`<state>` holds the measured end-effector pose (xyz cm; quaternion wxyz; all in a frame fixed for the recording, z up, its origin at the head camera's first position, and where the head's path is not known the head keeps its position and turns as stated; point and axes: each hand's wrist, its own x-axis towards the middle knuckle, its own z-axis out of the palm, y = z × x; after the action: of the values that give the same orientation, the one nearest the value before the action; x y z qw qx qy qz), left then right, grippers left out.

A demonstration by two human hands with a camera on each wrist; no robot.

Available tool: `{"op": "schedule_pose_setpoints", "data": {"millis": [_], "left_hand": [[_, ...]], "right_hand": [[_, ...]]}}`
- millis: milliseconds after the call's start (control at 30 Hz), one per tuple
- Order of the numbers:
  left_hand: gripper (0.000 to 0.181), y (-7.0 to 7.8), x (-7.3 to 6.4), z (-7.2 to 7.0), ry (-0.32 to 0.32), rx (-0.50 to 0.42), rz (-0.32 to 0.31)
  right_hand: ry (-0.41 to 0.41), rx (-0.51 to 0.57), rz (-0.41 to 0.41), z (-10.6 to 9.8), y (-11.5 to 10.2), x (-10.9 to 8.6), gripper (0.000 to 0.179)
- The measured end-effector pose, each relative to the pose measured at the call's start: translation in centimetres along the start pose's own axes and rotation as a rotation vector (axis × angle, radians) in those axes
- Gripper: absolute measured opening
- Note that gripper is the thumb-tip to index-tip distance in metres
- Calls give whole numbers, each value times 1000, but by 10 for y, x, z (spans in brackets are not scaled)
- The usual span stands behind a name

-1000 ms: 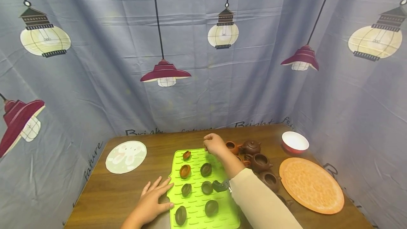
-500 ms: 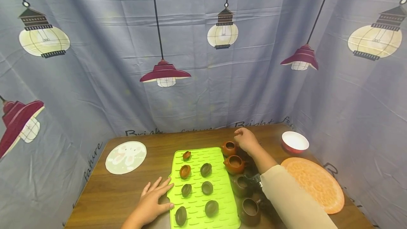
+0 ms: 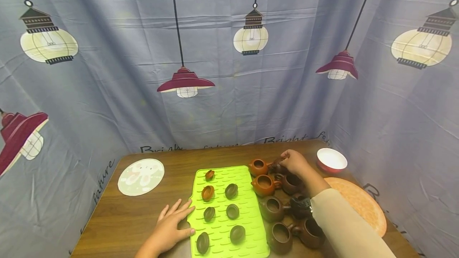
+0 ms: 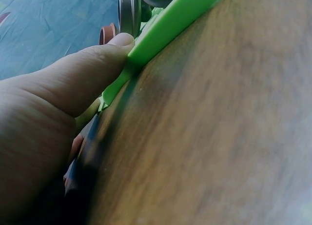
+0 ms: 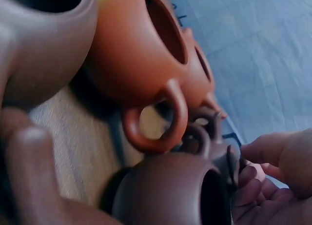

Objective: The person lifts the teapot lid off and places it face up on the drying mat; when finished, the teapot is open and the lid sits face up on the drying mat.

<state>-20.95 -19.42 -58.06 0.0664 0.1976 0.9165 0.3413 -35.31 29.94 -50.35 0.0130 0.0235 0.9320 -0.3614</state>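
My left hand [image 3: 168,228] lies with spread fingers against the left edge of a lime-green mat [image 3: 251,210]. In the left wrist view its thumb [image 4: 105,54] touches the mat's rim. Several small teapot lids lie on the mat, among them an orange lid [image 3: 207,193] and a dark brown lid [image 3: 231,191]. At the back right, my right hand [image 3: 295,162] pinches the dark lid [image 5: 233,164] of the rearmost brown teapot [image 3: 279,167]. The fingers partly hide that lid. Whether it is clear of the pot cannot be told.
Lidless teapots crowd the mat's right side, including an orange teapot [image 3: 263,186] and a brown teapot [image 3: 281,237]. A red-and-white bowl [image 3: 331,160] and a round orange placemat [image 3: 362,202] sit farther right. A pale oval placemat [image 3: 141,177] lies at the left.
My right hand has moved right from over the mat's back edge to the rearmost brown teapot and now pinches its lid. The left hand has stayed in place.
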Motion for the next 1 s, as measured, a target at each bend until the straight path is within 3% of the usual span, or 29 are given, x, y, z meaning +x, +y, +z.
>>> {"op": "schedule_pose_setpoints", "data": {"millis": [267, 1000], "left_hand": [[77, -1, -2, 1, -3, -1, 0], [75, 3, -1, -1, 24, 2, 7]], "right_hand": [[6, -38, 15, 3, 11, -4, 25], [57, 0, 36, 1, 8, -6, 16]]}}
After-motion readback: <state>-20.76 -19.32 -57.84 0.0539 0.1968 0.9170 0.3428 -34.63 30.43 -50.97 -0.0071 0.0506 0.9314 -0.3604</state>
